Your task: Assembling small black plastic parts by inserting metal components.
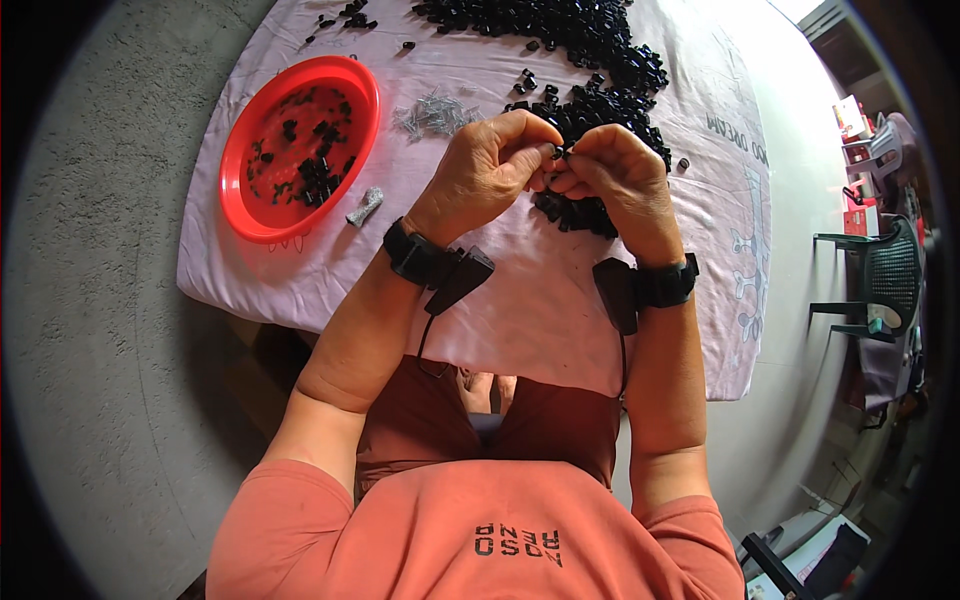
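Both hands meet over the near part of the table, fingertips almost touching. My left hand (490, 165) is closed in a pinch between thumb and forefinger on a small black piece (557, 153). Opposite it, my right hand (630, 185) is also pinched shut at the same spot; whatever its fingertips hold is too small to make out. Beneath and behind the hands spreads a heap of small black plastic pieces (600, 105). Left of the heap lies a little pile of clear, thin pins (437, 115).
A red basin (230, 190) with some black pieces in it stands on the left of the cloth-covered table (320, 290). Beside it lies a small twisted silvery bundle (366, 206). A green plastic chair (890, 275) stands on the floor to the right.
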Demonstrator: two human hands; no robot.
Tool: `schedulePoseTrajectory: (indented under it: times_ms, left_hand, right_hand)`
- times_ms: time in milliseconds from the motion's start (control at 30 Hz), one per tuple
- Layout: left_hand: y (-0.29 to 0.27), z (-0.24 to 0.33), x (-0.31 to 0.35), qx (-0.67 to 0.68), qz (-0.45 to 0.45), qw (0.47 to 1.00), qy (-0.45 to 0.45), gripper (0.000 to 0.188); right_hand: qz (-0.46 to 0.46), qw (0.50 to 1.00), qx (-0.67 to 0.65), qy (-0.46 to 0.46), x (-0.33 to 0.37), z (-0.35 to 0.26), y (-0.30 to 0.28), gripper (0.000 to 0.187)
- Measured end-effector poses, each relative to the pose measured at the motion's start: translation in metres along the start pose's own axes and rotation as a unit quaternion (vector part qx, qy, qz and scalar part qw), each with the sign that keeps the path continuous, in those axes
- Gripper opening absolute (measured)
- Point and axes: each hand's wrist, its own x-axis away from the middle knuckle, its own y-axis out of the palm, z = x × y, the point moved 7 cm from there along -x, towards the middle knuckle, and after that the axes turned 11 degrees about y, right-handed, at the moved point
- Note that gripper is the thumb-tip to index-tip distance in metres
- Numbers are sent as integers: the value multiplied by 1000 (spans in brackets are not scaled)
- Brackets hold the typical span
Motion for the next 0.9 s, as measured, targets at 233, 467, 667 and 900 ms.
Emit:
schedulePoseTrajectory:
  times_ms: [233,467,667,900]
  left_hand:
    - [-1,0,0,-4,-2,1000,18,13]
    - [0,2,0,-30,-3,999,17,14]
    - [0,5,0,-52,-1,998,42,14]
    - [0,6,1,-72,7,996,42,13]
  right_hand:
    - [5,1000,7,-1,0,-3,2,6]
    - [9,1000,23,6,0,-2,1,6]
    - [0,1000,20,3,0,-1,2,6]
    - [5,1000,-6,2,1,-4,3,6]
